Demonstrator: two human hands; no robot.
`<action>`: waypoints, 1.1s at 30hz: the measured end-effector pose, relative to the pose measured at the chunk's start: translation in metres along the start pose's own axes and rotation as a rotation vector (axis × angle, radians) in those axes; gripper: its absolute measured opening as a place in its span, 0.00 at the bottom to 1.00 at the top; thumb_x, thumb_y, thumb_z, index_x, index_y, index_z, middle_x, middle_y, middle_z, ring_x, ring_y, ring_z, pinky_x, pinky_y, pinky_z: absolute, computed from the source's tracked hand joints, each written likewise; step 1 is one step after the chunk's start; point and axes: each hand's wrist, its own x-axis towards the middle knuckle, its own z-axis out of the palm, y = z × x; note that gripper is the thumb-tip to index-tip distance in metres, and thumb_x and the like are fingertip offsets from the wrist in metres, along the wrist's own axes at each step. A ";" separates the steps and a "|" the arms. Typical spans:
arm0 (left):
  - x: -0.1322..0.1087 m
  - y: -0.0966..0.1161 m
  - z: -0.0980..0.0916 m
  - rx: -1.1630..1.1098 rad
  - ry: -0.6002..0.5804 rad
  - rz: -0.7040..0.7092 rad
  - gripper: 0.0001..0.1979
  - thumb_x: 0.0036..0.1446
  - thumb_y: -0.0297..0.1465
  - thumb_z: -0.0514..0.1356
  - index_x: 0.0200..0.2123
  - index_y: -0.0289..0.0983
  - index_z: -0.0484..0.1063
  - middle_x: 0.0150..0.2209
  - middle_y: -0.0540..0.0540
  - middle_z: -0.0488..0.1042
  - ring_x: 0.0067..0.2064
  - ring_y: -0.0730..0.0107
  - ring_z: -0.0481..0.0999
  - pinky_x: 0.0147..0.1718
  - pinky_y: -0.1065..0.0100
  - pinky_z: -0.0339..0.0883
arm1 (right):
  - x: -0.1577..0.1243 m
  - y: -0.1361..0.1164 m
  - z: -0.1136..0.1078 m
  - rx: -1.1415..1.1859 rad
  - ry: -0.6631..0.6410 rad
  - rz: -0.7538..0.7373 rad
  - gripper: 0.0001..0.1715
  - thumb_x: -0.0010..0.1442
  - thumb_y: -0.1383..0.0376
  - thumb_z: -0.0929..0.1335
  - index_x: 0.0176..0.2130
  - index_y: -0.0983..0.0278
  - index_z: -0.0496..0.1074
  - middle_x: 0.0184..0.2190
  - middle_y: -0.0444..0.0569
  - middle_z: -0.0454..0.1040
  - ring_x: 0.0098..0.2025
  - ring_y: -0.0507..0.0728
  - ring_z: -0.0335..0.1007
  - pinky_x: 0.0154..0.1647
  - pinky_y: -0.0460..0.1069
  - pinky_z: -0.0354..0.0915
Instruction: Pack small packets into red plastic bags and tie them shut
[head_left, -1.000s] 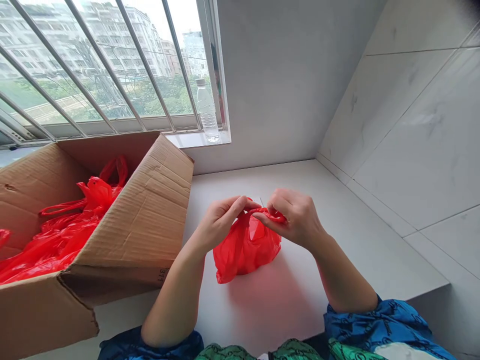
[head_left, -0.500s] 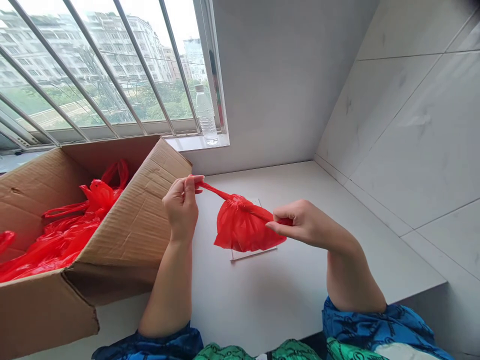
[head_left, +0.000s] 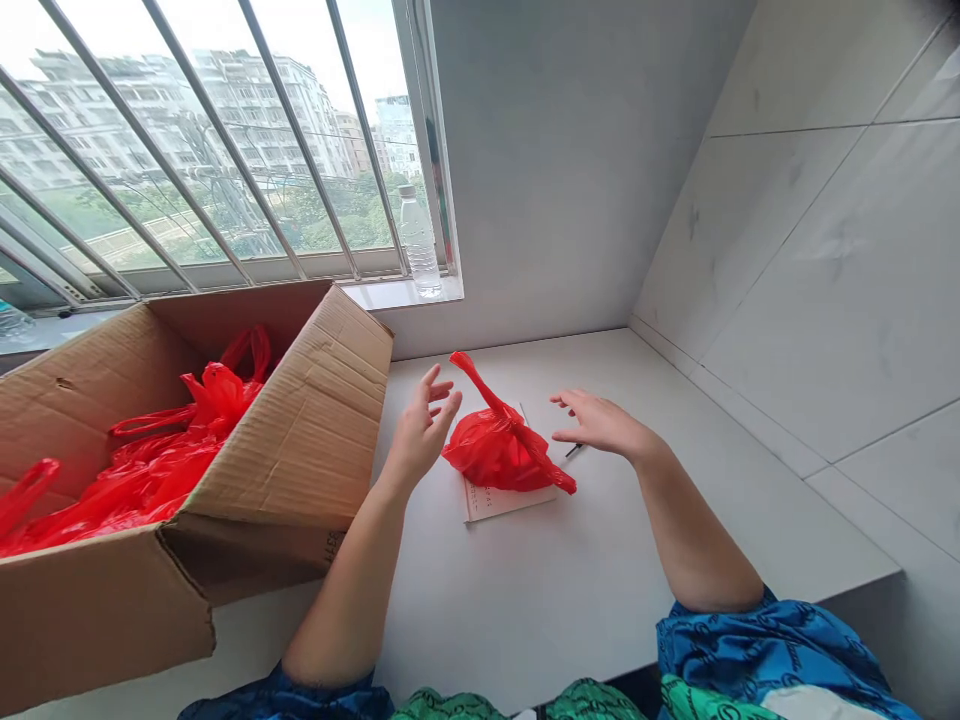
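Observation:
A red plastic bag (head_left: 499, 450), knotted at the top, rests on a thin white booklet (head_left: 510, 503) in the middle of the white table. One twisted handle points up and left, the other down and right. My left hand (head_left: 424, 425) is just left of the bag, fingers apart and holding nothing. To the right, my right hand (head_left: 600, 425) is also open, its thumb and fingers spread, apart from the bag. Below that hand a small dark thin object (head_left: 574, 451) shows in part; its kind is unclear. What the bag contains is hidden.
A large open cardboard box (head_left: 285, 420) with several red plastic bags (head_left: 172, 460) in it stands at the left. Behind it, a clear plastic bottle (head_left: 420, 245) stands on the sill of a barred window. A grey wall and a tiled wall (head_left: 825, 300) border the table (head_left: 675, 420).
Both hands have let go of the bag's handles and opened. The bag has come down onto the booklet, its knot now tight. My left hand has moved right and lower.

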 end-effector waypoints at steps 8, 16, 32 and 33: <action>-0.015 -0.008 0.038 -0.020 -0.292 0.146 0.17 0.64 0.42 0.58 0.52 0.41 0.70 0.50 0.41 0.75 0.51 0.57 0.75 0.52 0.56 0.67 | 0.003 -0.022 0.049 0.365 -0.084 -0.366 0.43 0.63 0.50 0.67 0.70 0.53 0.50 0.71 0.48 0.51 0.71 0.63 0.49 0.67 0.58 0.55; -0.038 -0.071 0.044 0.508 -0.128 0.341 0.20 0.66 0.40 0.53 0.56 0.38 0.67 0.64 0.35 0.62 0.65 0.49 0.60 0.65 0.41 0.47 | 0.016 -0.012 0.117 0.078 0.244 -0.430 0.34 0.71 0.48 0.55 0.69 0.59 0.56 0.70 0.50 0.53 0.71 0.63 0.47 0.71 0.65 0.44; -0.050 -0.103 0.061 0.736 -0.305 0.261 0.24 0.70 0.38 0.45 0.64 0.36 0.59 0.67 0.42 0.61 0.69 0.57 0.57 0.68 0.48 0.45 | 0.024 -0.009 0.162 -0.268 0.291 -0.413 0.36 0.71 0.50 0.56 0.70 0.65 0.51 0.69 0.49 0.55 0.71 0.62 0.47 0.70 0.63 0.48; -0.050 -0.104 0.062 0.736 -0.309 0.257 0.24 0.70 0.39 0.45 0.64 0.36 0.59 0.67 0.42 0.61 0.69 0.56 0.56 0.68 0.48 0.45 | 0.024 -0.009 0.163 -0.268 0.293 -0.413 0.36 0.72 0.50 0.55 0.70 0.65 0.51 0.69 0.49 0.55 0.71 0.62 0.48 0.71 0.63 0.47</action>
